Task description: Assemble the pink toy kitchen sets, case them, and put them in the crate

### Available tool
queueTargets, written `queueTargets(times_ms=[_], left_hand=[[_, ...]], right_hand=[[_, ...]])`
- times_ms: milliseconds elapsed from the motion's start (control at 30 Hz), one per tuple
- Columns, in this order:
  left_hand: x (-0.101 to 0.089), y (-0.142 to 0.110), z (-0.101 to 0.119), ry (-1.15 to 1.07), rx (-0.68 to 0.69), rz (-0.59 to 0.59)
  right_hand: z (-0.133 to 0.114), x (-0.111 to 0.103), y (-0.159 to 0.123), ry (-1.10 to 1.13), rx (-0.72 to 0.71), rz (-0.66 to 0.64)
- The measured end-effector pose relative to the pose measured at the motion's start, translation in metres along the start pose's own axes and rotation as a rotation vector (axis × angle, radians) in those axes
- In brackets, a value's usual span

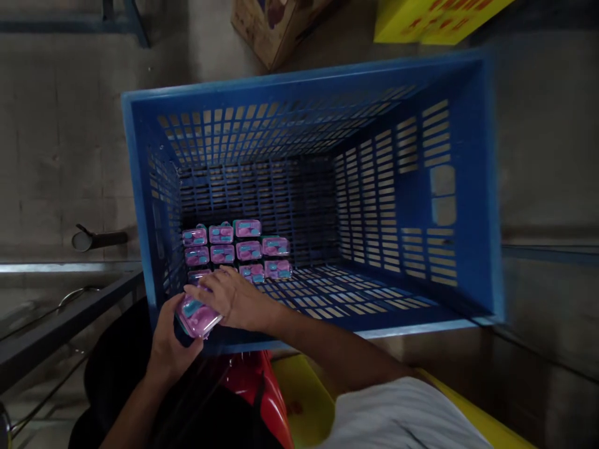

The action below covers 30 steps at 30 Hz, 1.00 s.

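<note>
My left hand [171,343] grips a small pink box [202,319] with a clear lid and blue pieces showing through it. The box is tilted, above the near left rim of a large blue plastic crate [309,342]. My right hand [238,300] reaches over that rim from the right, its fingers bent over the far edge of the same box. Down in the crate's left part lie several similar pink boxes [222,254] in rows, lids up. Part of the nearest row is hidden behind my right hand.
Beyond the crate stand a brown cardboard carton [262,28] and a yellow box [435,22] with red print. A metal frame bar [70,324] runs along the left. Close to my body are a red glossy object [262,386] and a yellow surface [304,399].
</note>
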<state>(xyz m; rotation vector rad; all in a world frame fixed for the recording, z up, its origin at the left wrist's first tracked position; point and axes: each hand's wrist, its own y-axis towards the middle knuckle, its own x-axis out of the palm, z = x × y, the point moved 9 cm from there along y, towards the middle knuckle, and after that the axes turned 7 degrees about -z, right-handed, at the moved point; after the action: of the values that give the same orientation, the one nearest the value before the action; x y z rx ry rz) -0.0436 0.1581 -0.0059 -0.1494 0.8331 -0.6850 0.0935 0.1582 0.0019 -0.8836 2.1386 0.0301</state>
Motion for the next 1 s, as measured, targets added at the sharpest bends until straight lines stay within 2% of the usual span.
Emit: queueTargets(times_ms=[133,267,367,433,467,533,600,667,733,833,900,1000], left_hand=[[0.003,-0.001,0.001,-0.004,0.018,-0.037],[0.01,0.002,0.0,-0.021,-0.003,-0.132],[0.022,0.005,0.001,-0.053,0.009,-0.235],[0.031,0.005,0.004,-0.04,0.047,-0.286],[0.039,0.004,0.006,-0.005,0.064,-0.345],[0.064,-0.003,0.007,0.139,0.061,-0.55],[0.092,-0.015,0.003,0.331,0.019,-0.822],[0.108,-0.024,0.001,0.501,-0.026,-0.999],[0.116,-0.025,0.003,0.621,-0.041,-1.066],[0.118,-0.021,0.006,0.722,-0.043,-1.08],[0.119,-0.021,0.004,0.742,-0.068,-1.096],[0.123,-0.026,-0.002,0.721,-0.1,-1.142]], right_hand=[[-0.002,-0.007,-0.004,-0.005,-0.045,0.023],[0.004,0.001,-0.005,0.096,-0.028,-0.023],[0.02,0.011,-0.014,0.204,0.03,-0.028],[0.04,0.014,-0.029,0.269,0.118,-0.007],[0.054,0.012,-0.04,0.295,0.178,0.018],[0.093,0.005,-0.068,0.315,0.348,0.102],[0.143,-0.003,-0.099,0.268,0.571,0.185],[0.197,-0.006,-0.125,0.154,0.788,0.209],[0.244,-0.001,-0.138,0.025,0.928,0.175],[0.301,0.022,-0.139,-0.062,1.044,0.069],[0.327,0.039,-0.135,-0.065,1.085,0.029],[0.349,0.058,-0.125,-0.062,1.113,0.022]])
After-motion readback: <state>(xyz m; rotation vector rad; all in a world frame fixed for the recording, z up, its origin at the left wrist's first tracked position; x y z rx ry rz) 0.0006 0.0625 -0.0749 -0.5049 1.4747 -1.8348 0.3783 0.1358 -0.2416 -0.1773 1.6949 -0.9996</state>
